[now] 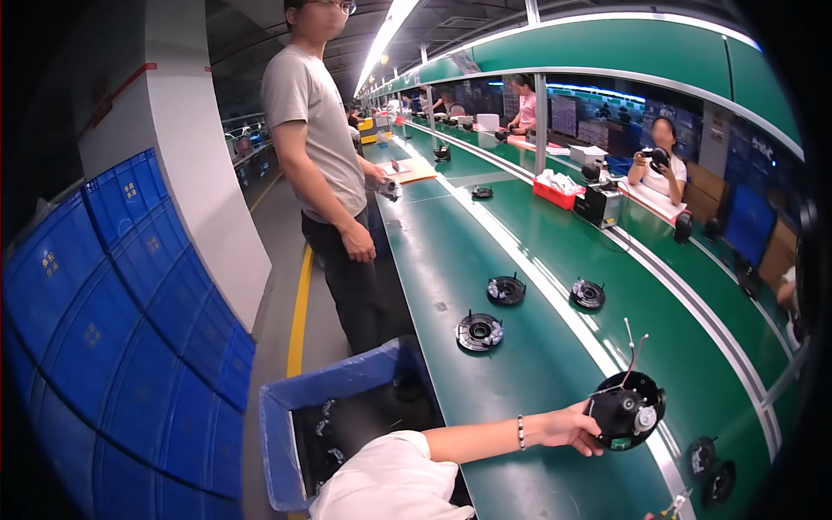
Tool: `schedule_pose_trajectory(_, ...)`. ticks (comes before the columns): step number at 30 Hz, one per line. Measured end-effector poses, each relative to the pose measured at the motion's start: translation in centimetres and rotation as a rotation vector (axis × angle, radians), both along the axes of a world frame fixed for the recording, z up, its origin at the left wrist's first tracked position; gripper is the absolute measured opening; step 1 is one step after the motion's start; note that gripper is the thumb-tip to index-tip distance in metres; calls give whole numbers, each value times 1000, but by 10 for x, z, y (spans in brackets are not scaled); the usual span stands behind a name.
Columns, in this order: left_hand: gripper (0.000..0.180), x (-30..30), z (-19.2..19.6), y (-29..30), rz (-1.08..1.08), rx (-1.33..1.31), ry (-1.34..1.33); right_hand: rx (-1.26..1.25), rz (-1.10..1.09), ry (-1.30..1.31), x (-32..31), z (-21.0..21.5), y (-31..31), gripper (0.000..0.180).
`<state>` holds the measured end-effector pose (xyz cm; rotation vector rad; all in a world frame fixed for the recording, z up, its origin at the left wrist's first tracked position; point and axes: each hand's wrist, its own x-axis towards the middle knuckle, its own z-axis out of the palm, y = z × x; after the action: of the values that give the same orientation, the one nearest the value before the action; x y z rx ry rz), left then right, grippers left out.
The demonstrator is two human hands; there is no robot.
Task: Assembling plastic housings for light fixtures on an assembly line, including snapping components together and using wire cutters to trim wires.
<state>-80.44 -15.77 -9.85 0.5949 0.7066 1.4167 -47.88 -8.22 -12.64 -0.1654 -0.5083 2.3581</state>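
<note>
My left hand [572,429] reaches across the green bench, with a beaded bracelet at the wrist. Its fingers and thumb close on the near left rim of a black round housing [617,414]. Inside the housing are a whitish round part and a small green piece, and thin wires stick up from its far side. My right hand does not show. At the lower edge, a small pale-tipped item [674,507] is cut off and too unclear to name. Beyond my left hand lie black round bases with clear bits, one nearer [479,332] and one just behind [506,289].
Another black base [588,294] sits on the belt, and two dark round parts [702,456] lie at lower right. A blue bin [279,451] of black parts stands below my arm. Blue crates [121,303] are stacked left. A person [321,130] stands beside the bench; others sit opposite.
</note>
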Motion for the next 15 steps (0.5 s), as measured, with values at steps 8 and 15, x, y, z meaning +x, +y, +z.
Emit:
schedule_pose_trajectory(8, 54, 3, -8, -8, 14, -6, 3, -67, 132, 211, -11, -17, -7, 79)
schedule_pose_trajectory(15, 55, 13, -15, -24, 37, -30, -35, -89, 116, 241, -8, -16, -24, 81)
